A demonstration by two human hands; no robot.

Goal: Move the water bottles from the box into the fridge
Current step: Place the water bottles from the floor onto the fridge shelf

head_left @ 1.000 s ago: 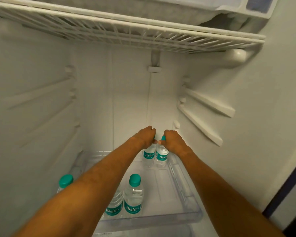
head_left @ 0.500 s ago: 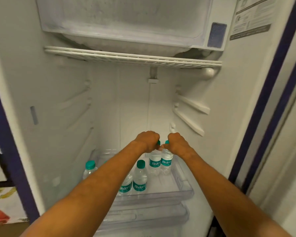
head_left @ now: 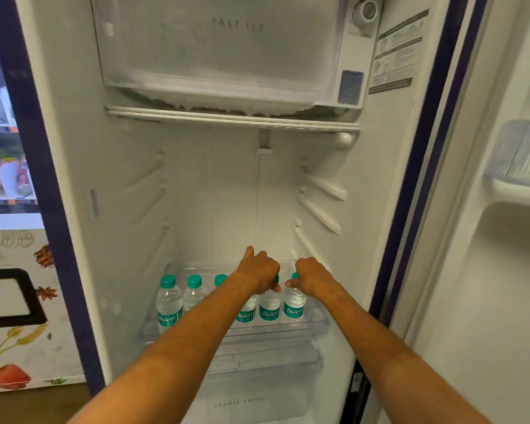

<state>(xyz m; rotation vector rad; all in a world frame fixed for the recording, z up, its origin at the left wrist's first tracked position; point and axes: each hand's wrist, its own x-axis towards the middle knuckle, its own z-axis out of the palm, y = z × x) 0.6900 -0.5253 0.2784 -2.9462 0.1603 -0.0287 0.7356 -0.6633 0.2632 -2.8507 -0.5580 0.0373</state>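
Six small clear plastic water bottles with teal caps and teal labels stand on a transparent shelf (head_left: 318, 324) low inside an open fridge (head_left: 227, 194). The left hand (head_left: 259, 272) is curled over the cap of one bottle (head_left: 270, 307); the right hand (head_left: 311, 275) is closed around the cap of the rightmost bottle (head_left: 294, 304). A third bottle (head_left: 245, 313) stands just left of these, partly hidden by the forearm. Three more (head_left: 169, 301) line up further left. Below sits a clear drawer (head_left: 257, 390). Above, a white wire rack (head_left: 233, 117) lies under a frosted freezer box (head_left: 218, 47).
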